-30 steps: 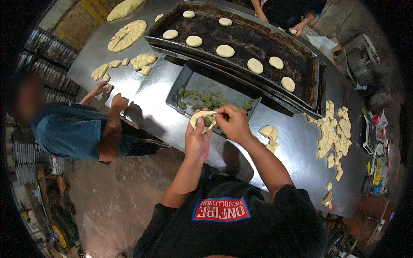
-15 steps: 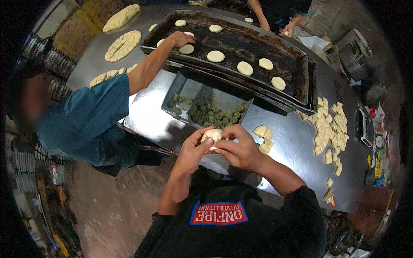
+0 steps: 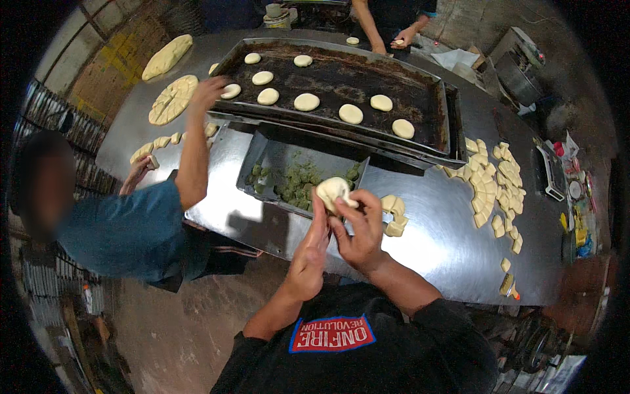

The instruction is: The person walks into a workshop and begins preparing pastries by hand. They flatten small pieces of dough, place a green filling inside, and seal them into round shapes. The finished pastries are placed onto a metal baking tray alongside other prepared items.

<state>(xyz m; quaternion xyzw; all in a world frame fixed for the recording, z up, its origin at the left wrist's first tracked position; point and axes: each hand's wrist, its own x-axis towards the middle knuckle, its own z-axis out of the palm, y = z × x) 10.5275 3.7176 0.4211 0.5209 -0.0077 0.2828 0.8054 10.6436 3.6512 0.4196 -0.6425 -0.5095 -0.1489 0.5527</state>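
Observation:
A pale dough piece (image 3: 335, 188), gathered into folds with a hollow at its side, is held up between my hands over the near edge of the filling tray. My left hand (image 3: 310, 255) supports it against long, straight fingers. With bent fingers and thumb, my right hand (image 3: 361, 226) pinches its near right edge. Just beyond lies the grey metal tray (image 3: 248, 172) with clumps of green filling (image 3: 295, 180). Cut dough wedges (image 3: 394, 215) sit on the metal table to the right of my hand. The dough hides some filling.
A dark baking tray (image 3: 367, 75) with several flat dough rounds (image 3: 306, 102) stands beyond. On the left a co-worker's hand (image 3: 209, 93) is at its corner; another person's hands (image 3: 403, 38) work at the far side. Many dough pieces (image 3: 482, 187) and a brush (image 3: 508, 286) lie right.
The dough piece has been raised and turned, and my left fingers have straightened. The left co-worker's hand has drawn back to the baking tray's left corner. My view has shifted.

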